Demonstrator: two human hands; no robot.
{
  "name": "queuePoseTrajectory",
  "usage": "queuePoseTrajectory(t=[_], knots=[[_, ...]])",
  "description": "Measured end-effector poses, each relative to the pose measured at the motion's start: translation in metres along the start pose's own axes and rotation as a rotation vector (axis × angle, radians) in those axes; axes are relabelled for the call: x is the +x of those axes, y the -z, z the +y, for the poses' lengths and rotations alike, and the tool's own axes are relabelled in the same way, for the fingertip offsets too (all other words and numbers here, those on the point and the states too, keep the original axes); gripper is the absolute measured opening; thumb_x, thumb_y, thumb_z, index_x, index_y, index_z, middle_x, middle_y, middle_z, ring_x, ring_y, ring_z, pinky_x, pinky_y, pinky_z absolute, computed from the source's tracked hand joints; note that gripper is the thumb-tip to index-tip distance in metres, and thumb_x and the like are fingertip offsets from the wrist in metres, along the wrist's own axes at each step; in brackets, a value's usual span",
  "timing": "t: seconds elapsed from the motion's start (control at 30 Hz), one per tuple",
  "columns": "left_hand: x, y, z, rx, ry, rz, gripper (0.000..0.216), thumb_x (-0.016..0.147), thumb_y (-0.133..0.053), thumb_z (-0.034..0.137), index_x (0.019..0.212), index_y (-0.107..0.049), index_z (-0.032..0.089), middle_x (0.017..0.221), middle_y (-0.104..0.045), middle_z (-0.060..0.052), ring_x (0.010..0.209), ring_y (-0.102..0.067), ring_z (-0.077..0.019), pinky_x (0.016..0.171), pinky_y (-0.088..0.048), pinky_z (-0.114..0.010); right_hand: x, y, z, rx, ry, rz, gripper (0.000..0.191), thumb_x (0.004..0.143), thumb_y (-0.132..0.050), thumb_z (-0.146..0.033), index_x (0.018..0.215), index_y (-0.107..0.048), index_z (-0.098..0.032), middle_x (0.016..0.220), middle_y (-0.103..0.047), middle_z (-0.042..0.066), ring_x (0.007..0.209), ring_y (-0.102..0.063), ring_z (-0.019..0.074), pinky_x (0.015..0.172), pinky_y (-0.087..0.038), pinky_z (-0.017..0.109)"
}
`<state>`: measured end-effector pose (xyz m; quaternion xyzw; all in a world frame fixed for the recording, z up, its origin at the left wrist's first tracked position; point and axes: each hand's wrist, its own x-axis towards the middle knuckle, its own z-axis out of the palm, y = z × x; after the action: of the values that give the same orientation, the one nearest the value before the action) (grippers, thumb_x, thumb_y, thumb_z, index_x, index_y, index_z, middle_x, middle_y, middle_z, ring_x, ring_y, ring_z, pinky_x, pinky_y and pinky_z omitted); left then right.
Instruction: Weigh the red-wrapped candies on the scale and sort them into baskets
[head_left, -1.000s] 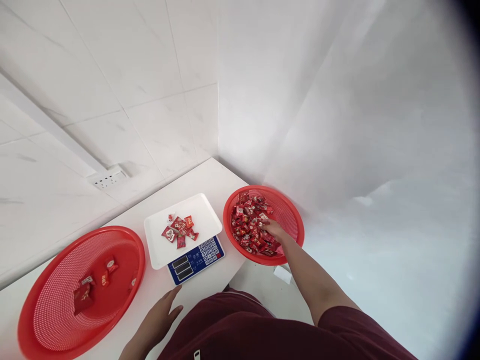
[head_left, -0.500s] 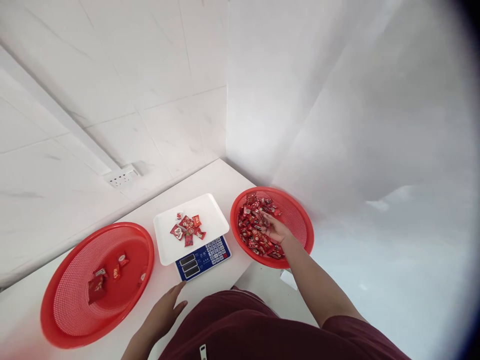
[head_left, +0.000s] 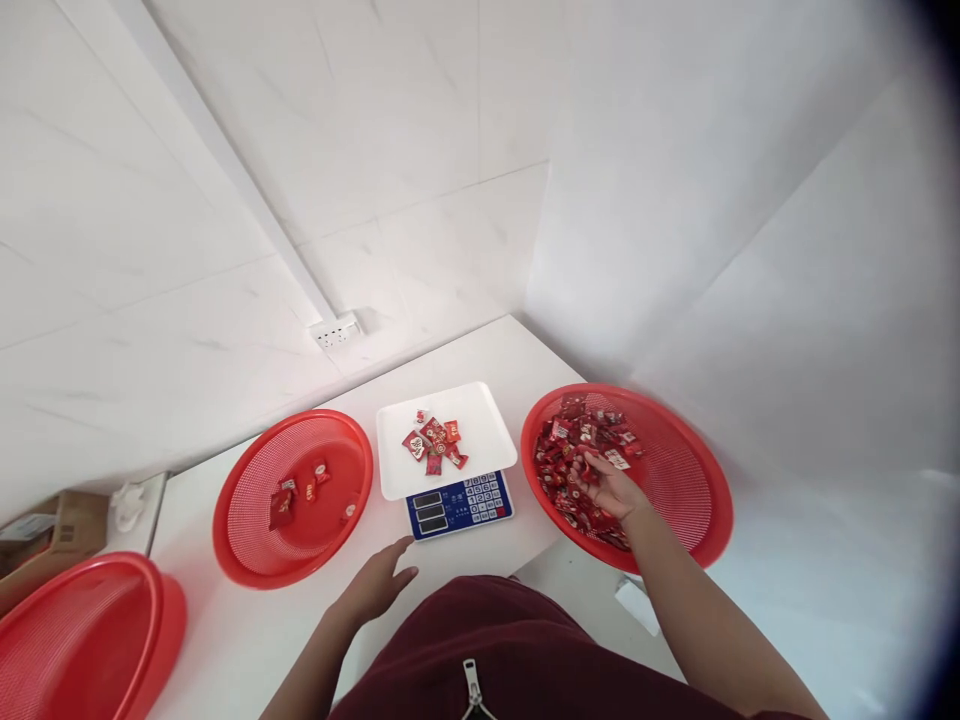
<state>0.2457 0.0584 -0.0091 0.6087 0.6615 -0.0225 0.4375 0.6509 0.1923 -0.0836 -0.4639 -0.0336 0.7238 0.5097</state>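
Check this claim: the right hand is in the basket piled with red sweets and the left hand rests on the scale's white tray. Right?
No. The head view shows the left hand on the white table before the scale, not its tray; the right hand is in that basket.

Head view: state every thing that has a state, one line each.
Right basket, heaped with wrapped candies.
Right hand, inside that basket, fingers curled among candies; grip unclear.
Left hand, open, flat on the table.
Scale tray, carrying a few sweets.
Scale display, too small to read.
Middle basket, nearly bare, few pieces.
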Motion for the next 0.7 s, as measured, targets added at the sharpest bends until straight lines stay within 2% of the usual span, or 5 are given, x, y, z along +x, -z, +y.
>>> queuePoseTrajectory(t=[0.2,0.33,0.4,0.53,0.7], knots=[[0.010,-0.008,-0.023,-0.076,0.028,0.033,0.059,0.074,-0.051,0.045,0.126,-0.048,0.019,0.130,-0.052,-0.011,0.120,-0.047,-0.0259,0.100,-0.033,-0.038,-0.005,0.018,-0.008,-0.327,0.078,0.208,0.013,0.070,-0.069,-0.022,0.075,-0.057,-0.021,0.060,-0.061,-0.004,0.054,-0.057,0.0109,0.050,-0.051,0.021],[0.012,-0.010,-0.028,-0.136,0.030,0.050,0.056,0.068,-0.058,0.046,0.118,-0.056,0.021,0.125,-0.057,-0.012,0.117,-0.050,-0.0296,0.099,-0.033,-0.042,-0.015,0.050,-0.024,-1.016,0.052,0.085,0.020,0.057,-0.076,-0.018,0.059,-0.056,-0.020,0.047,-0.054,-0.005,0.051,-0.052,0.0117,0.049,-0.044,0.021],[0.013,-0.011,-0.026,-0.133,0.032,0.041,0.056,0.066,-0.060,0.046,0.116,-0.057,0.021,0.124,-0.057,-0.013,0.116,-0.050,-0.0305,0.099,-0.033,-0.043,-0.020,0.062,-0.027,-1.176,0.025,0.053,0.024,0.047,-0.078,-0.011,0.058,-0.058,-0.019,0.048,-0.054,-0.004,0.056,-0.054,0.0136,0.053,-0.044,0.023],[0.016,-0.012,-0.021,-0.125,0.015,0.034,0.056,0.064,-0.062,0.045,0.115,-0.058,0.021,0.124,-0.057,-0.012,0.116,-0.050,-0.0307,0.100,-0.033,-0.044,-0.023,0.068,-0.010,-1.293,0.097,0.112,0.056,0.036,-0.078,-0.004,0.087,-0.065,-0.021,0.087,-0.065,0.003,0.082,-0.059,0.0212,0.070,-0.045,0.028],[0.021,-0.011,-0.019,-0.073,-0.010,0.001,0.057,0.069,-0.058,0.044,0.120,-0.054,0.019,0.128,-0.053,-0.014,0.119,-0.048,-0.0301,0.102,-0.031,-0.043,-0.018,0.056,0.019,-1.336,0.199,0.242,0.074,0.042,-0.071,0.001,0.110,-0.057,-0.023,0.133,-0.042,0.011,0.106,-0.051,0.0294,0.087,-0.039,0.036]])
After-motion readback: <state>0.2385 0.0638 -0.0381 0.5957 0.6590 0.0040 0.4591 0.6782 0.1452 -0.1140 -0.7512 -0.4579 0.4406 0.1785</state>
